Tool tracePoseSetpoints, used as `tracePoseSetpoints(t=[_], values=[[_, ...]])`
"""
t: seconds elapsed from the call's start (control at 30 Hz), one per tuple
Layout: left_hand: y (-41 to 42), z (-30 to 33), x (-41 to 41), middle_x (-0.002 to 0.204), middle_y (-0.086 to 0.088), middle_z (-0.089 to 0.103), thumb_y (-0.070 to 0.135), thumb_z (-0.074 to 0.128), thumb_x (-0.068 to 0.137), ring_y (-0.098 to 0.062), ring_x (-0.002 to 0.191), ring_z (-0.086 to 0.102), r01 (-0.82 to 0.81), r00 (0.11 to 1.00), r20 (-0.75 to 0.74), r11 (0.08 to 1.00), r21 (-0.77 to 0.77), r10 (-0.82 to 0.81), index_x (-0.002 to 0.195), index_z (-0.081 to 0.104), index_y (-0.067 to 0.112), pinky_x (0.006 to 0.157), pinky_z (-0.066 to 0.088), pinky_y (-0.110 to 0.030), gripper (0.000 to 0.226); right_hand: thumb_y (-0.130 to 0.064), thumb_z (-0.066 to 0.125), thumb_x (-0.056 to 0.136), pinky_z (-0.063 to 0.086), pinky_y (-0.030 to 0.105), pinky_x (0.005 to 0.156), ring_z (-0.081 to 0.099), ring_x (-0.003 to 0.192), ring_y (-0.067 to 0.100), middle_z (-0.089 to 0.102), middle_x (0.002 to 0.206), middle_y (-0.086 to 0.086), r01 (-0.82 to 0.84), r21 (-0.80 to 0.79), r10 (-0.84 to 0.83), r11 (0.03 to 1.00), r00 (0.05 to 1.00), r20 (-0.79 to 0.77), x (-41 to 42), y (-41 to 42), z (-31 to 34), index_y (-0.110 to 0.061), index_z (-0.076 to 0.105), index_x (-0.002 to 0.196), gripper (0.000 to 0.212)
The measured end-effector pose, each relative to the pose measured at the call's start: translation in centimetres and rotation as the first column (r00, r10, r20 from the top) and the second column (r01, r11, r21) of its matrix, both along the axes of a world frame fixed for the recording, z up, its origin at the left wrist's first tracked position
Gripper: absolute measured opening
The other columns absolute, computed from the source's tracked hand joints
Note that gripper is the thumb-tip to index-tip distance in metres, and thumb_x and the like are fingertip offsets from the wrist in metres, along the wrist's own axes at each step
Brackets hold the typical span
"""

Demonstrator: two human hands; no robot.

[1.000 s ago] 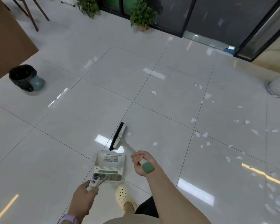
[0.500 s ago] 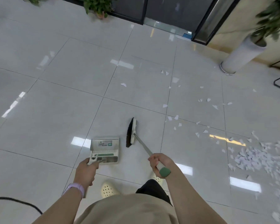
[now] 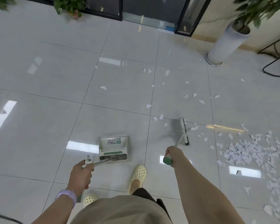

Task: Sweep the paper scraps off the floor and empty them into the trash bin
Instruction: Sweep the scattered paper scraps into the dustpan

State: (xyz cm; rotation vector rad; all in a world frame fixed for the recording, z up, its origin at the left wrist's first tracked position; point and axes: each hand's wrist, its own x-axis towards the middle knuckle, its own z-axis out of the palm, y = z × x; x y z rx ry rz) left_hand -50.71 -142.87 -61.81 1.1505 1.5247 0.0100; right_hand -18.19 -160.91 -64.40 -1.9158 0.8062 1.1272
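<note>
The right hand (image 3: 172, 152) is gripping the broom (image 3: 183, 131), head lengthwise away; the left hand (image 3: 81, 175) is holding the dustpan (image 3: 113, 147), mouth pointing away.

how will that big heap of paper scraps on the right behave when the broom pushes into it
The paper scraps look thin and small, so probably very light: they should slide easily on the glossy floor. Being loose pieces, the heap will likely spread or flutter rather than move as one. The broom head looks narrow, so some may slip past its ends.

Dustpan (image 3: 113, 143) label w/ barcode, text illegible
</note>
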Motion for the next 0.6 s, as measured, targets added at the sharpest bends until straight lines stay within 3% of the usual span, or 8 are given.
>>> tracePoseSetpoints(t=[0.17,0.23,0.33,0.47,0.53,0.6], values=[[-2.1,0.7,5.4,0.049,-0.005,0.037,0.007,0.054,0.088,-0.016,0.042,0.027,0.07,0.996,-0.057,0.998,0.005,-0.07,0.085,0.055,0.005,0.047,0.028,-0.024,0.004,0.001,0.048,0.086,0.041,0.024,0.049,0.053,0.06,0.02,0.054,0.077,0.007,0.189,0.133,-0.193,0.973,0.981,0.018,5.9,2.0,1.4,-0.01,0.051,0.081,0.012],[-2.3,1.1,7.6,0.049,-0.004,0.037,0.012,0.056,0.083,-0.016,0.042,0.028,0.087,0.993,-0.074,0.996,-0.005,-0.087,0.1,0.061,0.001,0.045,0.028,-0.023,0.021,0.002,0.047,0.084,0.042,0.024,0.048,0.053,0.06,0.02,0.054,0.076,0.006,0.254,0.225,-0.254,0.941,0.967,-0.031,6.0,2.7,2.6,-0.009,0.051,0.084,0.012],[-1.7,1.2,10.6,0.051,-0.005,0.039,0.008,0.054,0.089,-0.017,0.043,0.03,0.099,0.99,-0.104,0.995,0.012,-0.097,0.128,0.049,-0.012,0.042,0.028,-0.022,0.045,0.003,0.044,0.081,0.04,0.022,0.046,0.051,0.053,0.019,0.05,0.069,0.006,0.265,0.329,-0.238,0.907,0.964,-0.119,5.1,3.6,3.9,-0.01,0.049,0.074,0.016],[-1.0,1.4,13.2,0.052,-0.005,0.037,0.007,0.054,0.09,-0.017,0.042,0.029,0.065,0.992,-0.114,0.997,0.034,-0.061,0.121,0.05,-0.014,0.041,0.03,-0.021,0.038,0.004,0.042,0.087,0.038,0.016,0.035,0.045,0.031,0.011,0.045,0.061,0.003,0.326,0.457,-0.237,0.828,0.941,-0.243,4.4,5.3,5.0,-0.012,0.042,0.07,0.024],[-0.3,1.6,13.9,0.052,-0.005,0.037,0.008,0.054,0.091,-0.017,0.042,0.03,0.043,0.994,-0.106,0.998,0.047,-0.038,0.109,0.058,-0.005,0.041,0.03,-0.021,0.022,0.002,0.044,0.092,0.037,0.016,0.033,0.041,0.031,0.009,0.041,0.051,0.001,0.362,0.502,-0.212,0.785,0.92,-0.33,4.4,6.3,5.2,-0.013,0.042,0.073,0.024],[0.5,2.1,14.8,0.051,-0.005,0.038,0.008,0.054,0.09,-0.017,0.043,0.029,0.037,0.995,-0.092,0.997,0.066,-0.031,0.09,0.055,0.006,0.044,0.029,-0.022,0.002,0.002,0.046,0.093,0.037,0.016,0.032,0.041,0.031,0.008,0.041,0.048,0.0,0.377,0.542,-0.169,0.751,0.903,-0.395,4.5,8.0,5.0,-0.011,0.045,0.082,0.017]])
